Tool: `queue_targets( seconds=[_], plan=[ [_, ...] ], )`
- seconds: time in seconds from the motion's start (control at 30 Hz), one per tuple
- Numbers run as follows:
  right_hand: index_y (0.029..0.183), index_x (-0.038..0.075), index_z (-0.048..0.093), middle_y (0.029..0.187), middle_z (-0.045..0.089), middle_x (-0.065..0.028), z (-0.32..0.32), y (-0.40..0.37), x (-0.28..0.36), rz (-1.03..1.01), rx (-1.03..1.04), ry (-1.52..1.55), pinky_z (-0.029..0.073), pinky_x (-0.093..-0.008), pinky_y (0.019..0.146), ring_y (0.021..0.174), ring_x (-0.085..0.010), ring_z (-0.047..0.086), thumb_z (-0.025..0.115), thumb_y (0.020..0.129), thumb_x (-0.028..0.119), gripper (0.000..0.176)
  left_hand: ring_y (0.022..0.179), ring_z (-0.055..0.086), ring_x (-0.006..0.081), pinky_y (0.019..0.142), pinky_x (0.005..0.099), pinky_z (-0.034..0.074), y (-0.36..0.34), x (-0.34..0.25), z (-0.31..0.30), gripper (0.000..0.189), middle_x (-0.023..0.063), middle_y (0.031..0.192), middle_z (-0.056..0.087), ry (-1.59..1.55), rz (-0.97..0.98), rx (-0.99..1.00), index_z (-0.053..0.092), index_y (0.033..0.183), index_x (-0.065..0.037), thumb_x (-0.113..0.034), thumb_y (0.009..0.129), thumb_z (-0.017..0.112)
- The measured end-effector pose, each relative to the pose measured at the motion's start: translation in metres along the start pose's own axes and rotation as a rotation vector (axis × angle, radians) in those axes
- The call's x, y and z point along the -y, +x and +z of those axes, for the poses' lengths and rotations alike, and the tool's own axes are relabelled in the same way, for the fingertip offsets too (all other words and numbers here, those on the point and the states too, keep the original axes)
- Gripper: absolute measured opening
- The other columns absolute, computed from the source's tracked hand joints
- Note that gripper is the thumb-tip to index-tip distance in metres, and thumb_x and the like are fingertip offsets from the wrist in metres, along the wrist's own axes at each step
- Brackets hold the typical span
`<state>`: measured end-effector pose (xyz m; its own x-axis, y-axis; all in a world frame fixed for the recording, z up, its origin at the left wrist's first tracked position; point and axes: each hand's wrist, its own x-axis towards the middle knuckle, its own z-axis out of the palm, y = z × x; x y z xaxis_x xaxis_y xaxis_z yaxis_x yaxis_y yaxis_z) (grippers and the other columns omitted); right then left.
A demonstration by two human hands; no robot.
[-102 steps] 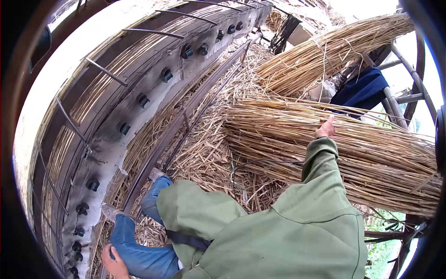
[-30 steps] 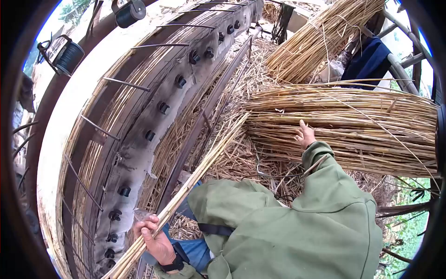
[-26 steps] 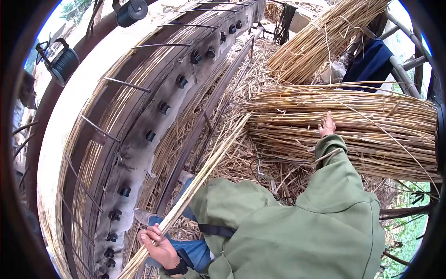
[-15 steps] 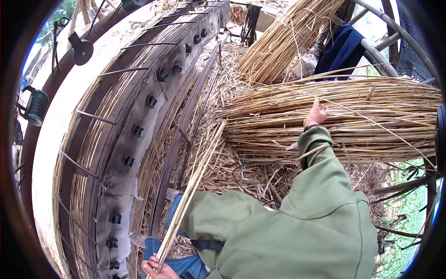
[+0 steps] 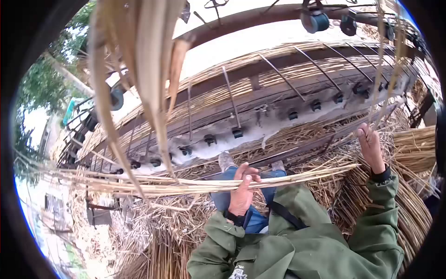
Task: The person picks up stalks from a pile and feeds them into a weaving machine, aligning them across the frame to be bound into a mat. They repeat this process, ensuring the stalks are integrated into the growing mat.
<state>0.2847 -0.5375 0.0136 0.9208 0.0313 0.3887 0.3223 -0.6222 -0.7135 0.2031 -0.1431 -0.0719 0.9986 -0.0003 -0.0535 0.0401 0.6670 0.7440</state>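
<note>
My left hand (image 5: 240, 197) is closed around a thin bundle of pale reeds (image 5: 297, 178), which lies roughly level across my knees and reaches far to the left. To the right, my right hand (image 5: 370, 148) is raised with its fingers together; blurred thin stalks (image 5: 380, 83) hang down close to its fingertips, and what it grips cannot be made out. Large, blurred dry leaves (image 5: 144, 69) dangle close to the camera at the upper left. Beyond my knees stands a long frame (image 5: 274, 116) with metal rods and a row of small black fittings.
Wire spools (image 5: 317, 21) hang from a curved dark bar at the top. A dark rail (image 5: 297, 151) runs between my feet and the frame. Straw litters the ground. Thick reed bundles lie at the right (image 5: 416, 146) and below left (image 5: 162, 255).
The view has swung round toward the frame. My right hand has left the large reed bundle and is raised at the right. The reeds in my left hand now lie across my knees.
</note>
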Motion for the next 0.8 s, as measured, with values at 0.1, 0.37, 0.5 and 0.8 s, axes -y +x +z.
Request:
queue_targets(
  seconds=[0.1,0.37,0.5,0.8],
  plan=[
    [0.088,0.001,0.056,0.068,0.055,-0.0136,0.129,0.002,0.089,-0.206,0.458,0.157,0.045,-0.0362,0.059,0.064,-0.0289,0.058,0.067,0.081,0.018,0.022,0.097,0.056,0.0196,0.085,0.0329,0.047,-0.012,-0.009,0.006,0.061,0.0094,0.122,0.049,0.03,0.067,0.084,0.033,0.137,-0.011,-0.018,0.085,0.065],
    [0.132,0.001,0.034,0.109,0.05,-0.0211,0.261,-0.062,0.178,-0.646,0.848,0.202,0.044,-0.044,0.085,0.101,-0.0398,0.05,0.076,0.07,0.037,0.083,0.097,0.057,0.0217,0.094,0.0374,0.043,-0.05,-0.043,-0.029,0.024,0.0111,0.098,0.058,-0.054,0.427,-0.288,0.053,0.091,-0.004,-0.027,0.095,0.051],
    [0.139,0.007,0.027,0.119,0.051,-0.0229,0.268,-0.073,0.173,-0.516,1.008,0.17,0.048,-0.0421,0.084,0.103,-0.0392,0.056,0.078,0.069,0.033,0.091,0.061,0.046,0.0157,0.076,0.0389,0.045,-0.084,-0.14,-0.04,0.034,0.0015,0.066,0.041,-0.125,0.619,-0.289,0.041,0.076,-0.01,-0.036,0.098,0.042],
    [0.101,0.004,0.051,0.069,0.06,-0.0197,0.289,-0.092,0.171,-0.653,1.089,0.162,0.049,-0.0449,0.059,0.065,-0.0387,0.06,0.073,0.075,0.036,0.046,0.079,0.05,0.0164,0.08,0.0357,0.045,-0.161,-0.238,-0.099,0.037,0.0015,0.086,0.052,-0.043,0.801,-0.501,0.049,0.11,-0.014,-0.046,0.093,0.048]
  ],
)
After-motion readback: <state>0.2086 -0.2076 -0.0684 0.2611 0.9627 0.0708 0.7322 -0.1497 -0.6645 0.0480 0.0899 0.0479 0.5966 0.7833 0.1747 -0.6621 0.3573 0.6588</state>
